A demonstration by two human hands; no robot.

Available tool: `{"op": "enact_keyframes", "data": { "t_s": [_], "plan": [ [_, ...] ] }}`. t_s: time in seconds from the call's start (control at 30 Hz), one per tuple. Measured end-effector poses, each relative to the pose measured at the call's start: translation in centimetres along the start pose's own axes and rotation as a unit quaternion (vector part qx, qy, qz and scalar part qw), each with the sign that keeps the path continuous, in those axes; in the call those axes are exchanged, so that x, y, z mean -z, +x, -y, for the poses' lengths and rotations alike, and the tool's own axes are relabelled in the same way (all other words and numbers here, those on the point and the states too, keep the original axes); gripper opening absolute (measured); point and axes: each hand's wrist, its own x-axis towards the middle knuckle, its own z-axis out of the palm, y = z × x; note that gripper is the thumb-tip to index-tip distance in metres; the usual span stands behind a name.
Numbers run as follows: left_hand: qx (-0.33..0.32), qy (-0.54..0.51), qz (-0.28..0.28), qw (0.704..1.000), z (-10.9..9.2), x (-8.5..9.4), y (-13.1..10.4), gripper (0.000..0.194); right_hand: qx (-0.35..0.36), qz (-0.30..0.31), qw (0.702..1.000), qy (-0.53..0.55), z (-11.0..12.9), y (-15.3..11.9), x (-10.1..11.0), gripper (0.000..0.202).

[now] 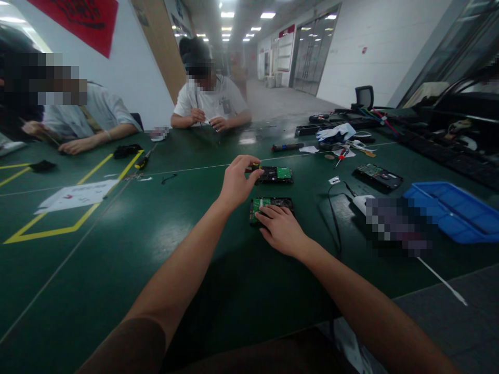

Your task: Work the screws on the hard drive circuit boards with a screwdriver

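Note:
My left hand (238, 181) is pinched at the fingertips around a small yellow-and-black piece (256, 167) that looks like a handle; most of it is hidden. Beside those fingertips lies a hard drive (284, 173) with part of its green board showing. Nearer to me is another hard drive (255, 206), circuit board up. Over its top rest the fingers of my right hand (284, 229), the thumb at its near edge, holding it against the green table (163, 291).
At right are a third hard drive (378, 176), a blue tray (456, 208), a phone-like object with a cable (338, 218), and a red screwdriver (343, 154). Left lie a paper sheet (74, 196) and a yellow-black screwdriver (143, 161). Two people sit across the table.

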Motion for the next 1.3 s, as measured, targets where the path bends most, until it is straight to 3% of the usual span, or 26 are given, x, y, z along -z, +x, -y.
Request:
{"op": "enact_keyframes", "data": {
  "t_s": [0.17,0.33,0.6,0.8,1.0,1.3],
  "plan": [
    [0.001,0.034,-0.020,0.999,0.14,0.14,-0.04,0.023,0.004,0.000,1.000,0.002,-0.02,-0.02,0.08,0.045],
    [-0.007,0.020,-0.007,1.000,0.35,-0.01,-0.06,0.026,-0.002,-0.001,1.000,0.002,-0.01,-0.03,-0.01,0.045],
    [0.036,0.005,-0.003,0.999,-0.06,-0.13,-0.18,0.019,0.001,0.001,1.000,-0.001,0.07,0.00,0.16,0.044],
    [0.053,-0.029,-0.011,0.998,0.03,-0.31,-0.24,0.026,0.004,-0.003,1.000,0.000,-0.01,-0.01,-0.10,0.044],
    [0.034,0.006,-0.023,0.999,-0.32,-0.08,-0.15,0.023,0.003,-0.006,1.000,0.001,-0.05,-0.02,-0.12,0.043],
    [0.019,0.023,0.009,1.000,0.31,-0.32,-0.29,0.028,-0.001,-0.001,1.000,0.002,0.05,-0.05,0.10,0.044]
  ]
}}
